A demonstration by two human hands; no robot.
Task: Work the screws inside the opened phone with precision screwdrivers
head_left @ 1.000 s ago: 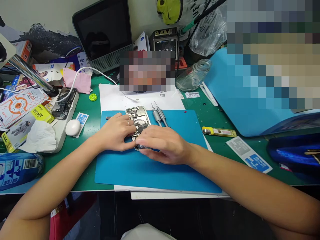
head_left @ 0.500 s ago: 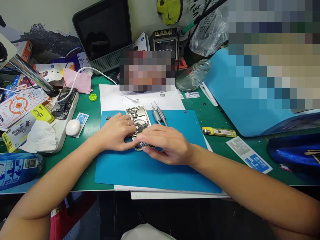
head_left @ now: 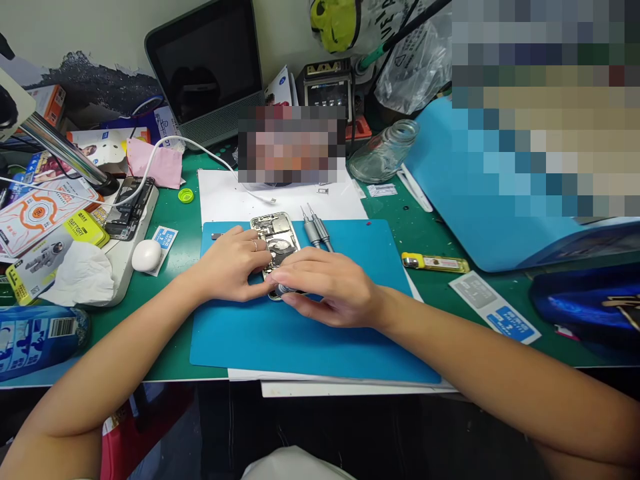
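An opened smartphone (head_left: 275,225) with its inner parts exposed lies on the blue mat (head_left: 240,340). My left hand (head_left: 237,263) is closed against the phone's left side, fingers bent over its edge and thumb stretched toward the lower end. Over that lower end, my right hand (head_left: 333,287) pinches a grey screwdriver (head_left: 283,289); most of its shaft and its tip are hidden by my fingers. Two more grey screwdrivers (head_left: 316,228) lie side by side on the mat, just beyond my right hand. A small dark metal piece (head_left: 217,236) rests by my left fingertips.
A yellow utility knife (head_left: 435,262) and a printed card (head_left: 495,307) are on the right. Behind the mat are white paper (head_left: 220,193), a white cable (head_left: 200,143) and a glass jar (head_left: 383,153). Boxes, crumpled tissue (head_left: 83,273) and a white round case (head_left: 147,255) crowd the left.
Both hands keep almost the same place on the phone and screwdriver. The whole view has shifted very slightly; nothing has been taken up or let go.
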